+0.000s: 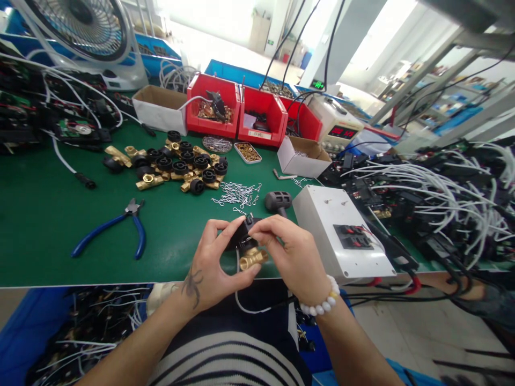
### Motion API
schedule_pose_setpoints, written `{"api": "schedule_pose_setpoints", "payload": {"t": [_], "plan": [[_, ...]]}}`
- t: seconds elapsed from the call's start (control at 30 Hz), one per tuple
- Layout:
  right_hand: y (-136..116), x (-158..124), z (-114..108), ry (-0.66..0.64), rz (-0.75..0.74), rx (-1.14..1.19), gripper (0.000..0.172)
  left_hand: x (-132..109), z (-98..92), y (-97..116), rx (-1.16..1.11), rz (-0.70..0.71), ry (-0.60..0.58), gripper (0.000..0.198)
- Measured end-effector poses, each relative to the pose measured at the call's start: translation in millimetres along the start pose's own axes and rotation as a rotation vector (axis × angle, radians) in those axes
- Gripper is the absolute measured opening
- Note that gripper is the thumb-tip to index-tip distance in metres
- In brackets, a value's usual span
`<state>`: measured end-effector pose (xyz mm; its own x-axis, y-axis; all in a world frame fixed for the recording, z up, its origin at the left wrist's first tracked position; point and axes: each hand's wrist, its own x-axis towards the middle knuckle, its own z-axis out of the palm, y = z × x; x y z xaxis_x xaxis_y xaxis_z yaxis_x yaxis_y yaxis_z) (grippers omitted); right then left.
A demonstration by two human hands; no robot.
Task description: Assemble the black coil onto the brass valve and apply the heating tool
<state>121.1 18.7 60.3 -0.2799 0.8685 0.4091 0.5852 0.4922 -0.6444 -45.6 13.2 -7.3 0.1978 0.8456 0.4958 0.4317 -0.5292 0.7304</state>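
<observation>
At the near edge of the green mat, both hands up together on one small valve: matte black plastic cap on top, shiny brass threaded fitting below. Left hand cupped around the near side, thumb pressed against the brass end. Right hand pinching the black top between thumb and forefinger; white bead bracelet round the wrist. Thin white wire looping down from the part. Farther left, blue-handled pliers lying flat. Beyond the hands, a scatter of thin steel clips and a heap of brass-and-black valves. Just right, a smooth white box. Far back, red plastic bins.
</observation>
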Motion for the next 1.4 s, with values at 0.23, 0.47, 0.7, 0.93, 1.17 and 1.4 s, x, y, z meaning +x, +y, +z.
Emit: {"api": "schedule_pose_setpoints", "payload": {"t": [0.23,0.47,0.7,0.93,1.17,1.4], "plan": [[4.4,-9.6,2.1,0.101,-0.054,0.056,0.016,-0.8,-0.4,-1.1,-0.001,0.027,-0.022,0.067],[34.3,-17.2,-15.1,0.129,0.344,-0.373,0.052,-2.0,3.0,-1.9,-0.046,-0.027,-0.003,0.067],[32.9,-37.6,-6.9,0.072,0.433,-0.419,0.043,-1.1,-3.1,-1.4,-0.116,-0.100,-0.033,0.066],[-3.1,-53.2,-62.8,-0.017,0.572,0.261,0.044,-1.0,-2.9,-4.8,-0.195,-0.107,-0.040,0.065],[-8.6,-53.6,-71.6,0.316,0.462,0.391,0.047,-1.2,-2.8,-5.6,-0.183,-0.100,-0.066,0.066],[-8.1,-57.2,-74.5,-0.137,0.555,0.117,0.055,2.0,-4.6,-3.8,-0.214,-0.108,-0.085,0.065]]}}
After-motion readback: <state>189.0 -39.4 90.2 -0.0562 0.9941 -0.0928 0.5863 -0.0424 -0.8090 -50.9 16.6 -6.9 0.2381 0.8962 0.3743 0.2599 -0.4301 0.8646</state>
